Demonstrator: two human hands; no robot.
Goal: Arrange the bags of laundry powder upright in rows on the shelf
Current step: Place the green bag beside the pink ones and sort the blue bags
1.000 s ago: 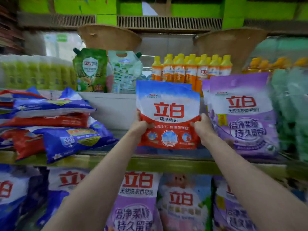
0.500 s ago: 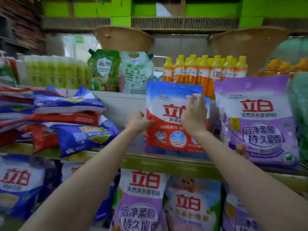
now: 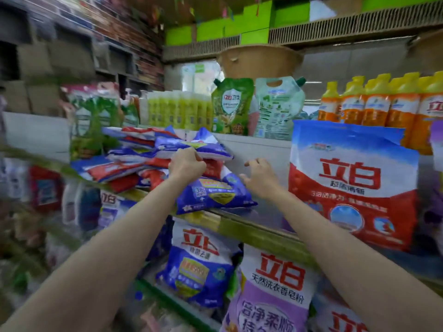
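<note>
A red, white and blue powder bag (image 3: pixel 352 185) stands upright on the shelf (image 3: pixel 259 231) at the right, with no hand on it. Left of it lies a heap of flat blue and red bags (image 3: pixel 134 161). My left hand (image 3: pixel 186 164) grips the edge of the top blue-and-white bag (image 3: pixel 203 147) of the heap. Below it a blue bag (image 3: pixel 215 195) lies flat at the shelf's front edge. My right hand (image 3: pixel 259 178) hovers just right of the heap with loosely curled fingers and holds nothing.
A white ledge (image 3: pixel 259 147) behind carries green pouches (image 3: pixel 232 105), yellow-green bottles (image 3: pixel 177 111) and orange bottles (image 3: pixel 378 109). The lower shelf holds upright purple (image 3: pixel 271 291) and blue bags (image 3: pixel 199 264). A purple bag (image 3: pixel 437 137) shows at the far right edge.
Both hands left the upright red-and-blue bag and moved left to the heap. My left hand took hold of the top bag. The view swung left.
</note>
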